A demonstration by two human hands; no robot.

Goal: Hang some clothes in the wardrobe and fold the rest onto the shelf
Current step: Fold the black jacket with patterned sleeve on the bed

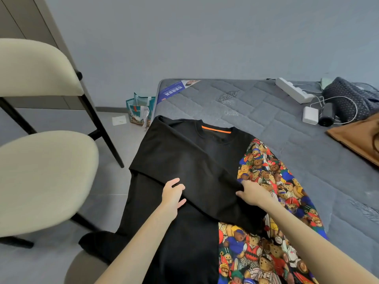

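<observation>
At frame centre, the left hand [173, 193] and right hand [251, 192] both pinch the black sweatshirt's [184, 160] folded edge; the cloth looks soft and limp, best held at the edges.

The one camera on my head looks forward and down, close over my hands [213, 194] and the bed [276, 128].

A plain grey-blue wall [205, 37] is seen at the far side; a grey tiled floor [114, 181] is laid below it; a cream padded chair [41, 171] on dark legs is placed at the left; a grey quilted bed [266, 119] is set at the right; a wardrobe panel [26, 15] is glimpsed far left; the room is evenly lit.
</observation>
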